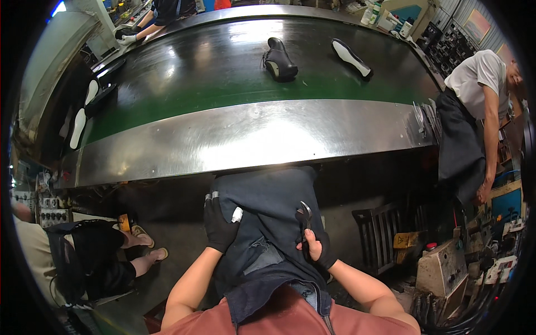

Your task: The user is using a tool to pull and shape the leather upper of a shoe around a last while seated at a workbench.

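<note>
My left hand (220, 223), in a black glove with pale fingertips and a white-wrapped thumb, lies on the dark apron (265, 192) over my lap. Its fingers are stretched out and hold nothing. My right hand (316, 247), also in a black glove but with the thumb bare, is closed around a pair of pincers (304, 215). Their curved metal jaws point up, away from me, above the apron. Beyond my knees, a black shoe upper (280, 62) stands on the green conveyor belt (195, 92). To its right lies another black shoe piece with a white bottom (352, 58).
A metal ledge (251, 137) runs along the belt's near side. More white-bottomed shoe pieces (79, 127) sit at the belt's left end. Co-workers are at left (84, 257), right (466, 123) and far left (167, 14). A slatted dark crate (379, 237) and a boxy machine (444, 268) stand right.
</note>
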{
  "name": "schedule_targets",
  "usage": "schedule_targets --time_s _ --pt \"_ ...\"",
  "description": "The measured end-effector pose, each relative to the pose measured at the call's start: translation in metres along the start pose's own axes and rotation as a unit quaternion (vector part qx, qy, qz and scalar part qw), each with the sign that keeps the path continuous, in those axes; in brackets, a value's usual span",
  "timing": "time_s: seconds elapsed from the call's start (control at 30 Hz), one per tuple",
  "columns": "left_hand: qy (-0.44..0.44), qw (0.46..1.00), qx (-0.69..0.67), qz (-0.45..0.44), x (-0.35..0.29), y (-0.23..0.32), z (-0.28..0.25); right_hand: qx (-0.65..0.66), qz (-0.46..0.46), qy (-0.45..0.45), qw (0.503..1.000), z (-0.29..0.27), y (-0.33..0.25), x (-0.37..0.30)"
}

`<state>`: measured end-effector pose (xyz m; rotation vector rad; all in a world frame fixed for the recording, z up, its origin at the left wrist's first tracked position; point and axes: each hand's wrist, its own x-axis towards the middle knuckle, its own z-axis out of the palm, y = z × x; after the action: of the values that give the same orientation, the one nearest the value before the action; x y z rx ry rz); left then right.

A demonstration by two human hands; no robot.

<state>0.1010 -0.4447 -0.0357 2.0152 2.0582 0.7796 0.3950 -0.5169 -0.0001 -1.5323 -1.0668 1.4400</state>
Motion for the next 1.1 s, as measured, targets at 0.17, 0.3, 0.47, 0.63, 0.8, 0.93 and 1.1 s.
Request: schedule_targets --time_s 0.17,0.3,0.47,0.63,0.8,0.93,1.1 --pt "0.012 1.0 0.003 0.003 0.001 0.001 -0.001 0.008 0.007 -0.009 1.0 0.0 0.002 0.002" --pt "-0.004 1.0 -0.008 -0.009 0.003 0.006 -0.011 0.021 0.011 -0.007 1.0 0.001 0.008 0.003" --pt "-0.005 1.0 0.006 -0.023 0.0 0.0 -0.006 -0.027 0.021 0.002 0.999 -0.001 0.006 0.0" --pt "0.008 1.0 0.007 -0.005 0.003 0.007 -0.019 0.01 0.066 0.025 0.997 -0.001 0.027 -0.001" --pt "-0.007 1.0 0.01 -0.019 0.0 0.001 -0.017 0.016 0.082 0.002 0.996 -0.003 0.035 0.003" --pt "-0.006 0.999 0.028 -0.025 -0.002 -0.004 -0.021 0.0 0.109 -0.02 0.994 -0.008 0.026 0.01" --pt "-0.013 1.0 -0.012 -0.001 0.009 -0.001 -0.025 0.051 0.044 0.022 0.997 -0.003 -0.002 0.028"
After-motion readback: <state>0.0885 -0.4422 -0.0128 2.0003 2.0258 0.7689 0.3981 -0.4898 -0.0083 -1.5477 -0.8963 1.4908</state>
